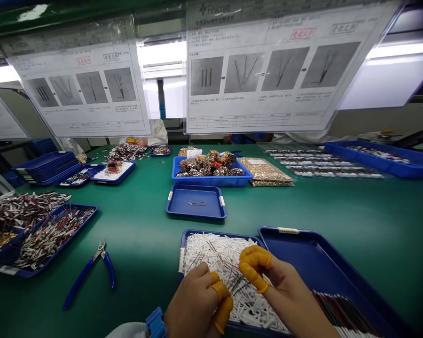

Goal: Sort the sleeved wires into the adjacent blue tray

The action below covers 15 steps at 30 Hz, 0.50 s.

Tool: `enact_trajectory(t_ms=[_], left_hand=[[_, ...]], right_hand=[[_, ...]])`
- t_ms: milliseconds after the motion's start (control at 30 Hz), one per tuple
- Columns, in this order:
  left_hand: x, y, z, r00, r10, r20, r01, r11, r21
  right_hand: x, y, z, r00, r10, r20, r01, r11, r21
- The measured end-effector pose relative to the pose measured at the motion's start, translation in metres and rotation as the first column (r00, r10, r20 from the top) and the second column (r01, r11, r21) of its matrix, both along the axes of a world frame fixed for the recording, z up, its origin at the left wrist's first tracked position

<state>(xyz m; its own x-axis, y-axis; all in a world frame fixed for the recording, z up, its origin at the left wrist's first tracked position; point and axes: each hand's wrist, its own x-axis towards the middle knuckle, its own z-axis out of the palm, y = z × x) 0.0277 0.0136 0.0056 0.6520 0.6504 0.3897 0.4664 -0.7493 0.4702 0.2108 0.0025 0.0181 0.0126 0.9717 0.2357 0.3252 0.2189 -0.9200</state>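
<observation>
My left hand (200, 298), with yellow finger cots and a blue wristband, is closed over the left part of a blue tray (181, 272) full of short white tubes (264, 312). Thin red and black wires (229, 272) lie between my hands above the tubes; their ends run to the fingers of my left hand. To the right, my right hand (268, 272), also in yellow finger cots, has its thumb and fingers curled together near the wires. What sits between those fingertips is too small to make out.
Blue-handled cutters (99, 256) lie at the left. Ahead stands a shallow tray (183, 206) with a few wires. A tray (303, 244) at the right holds wires in rows. Wire-filled trays, parts bags and hanging sheets (275, 112) surround; another person's hands (137, 141) show far back.
</observation>
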Motion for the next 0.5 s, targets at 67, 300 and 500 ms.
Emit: enact_trajectory(t_ms=[67,300,500], left_hand=[[0.001,-0.001,-0.001,1.0,-0.004,-0.027,0.004,1.0,0.013],[0.0,0.0,-0.004,0.999,-0.012,-0.049,0.012,1.0,0.006],[-0.002,0.001,-0.004,0.998,-0.038,0.048,0.042,0.997,-0.071]], right_hand=[[0.005,0.001,0.003,0.995,-0.041,0.09,0.035,0.997,0.073],[0.014,0.001,-0.002,0.974,-0.068,0.215,0.051,0.995,0.086],[0.001,-0.002,-0.005,0.976,-0.084,0.199,0.042,0.977,0.207]])
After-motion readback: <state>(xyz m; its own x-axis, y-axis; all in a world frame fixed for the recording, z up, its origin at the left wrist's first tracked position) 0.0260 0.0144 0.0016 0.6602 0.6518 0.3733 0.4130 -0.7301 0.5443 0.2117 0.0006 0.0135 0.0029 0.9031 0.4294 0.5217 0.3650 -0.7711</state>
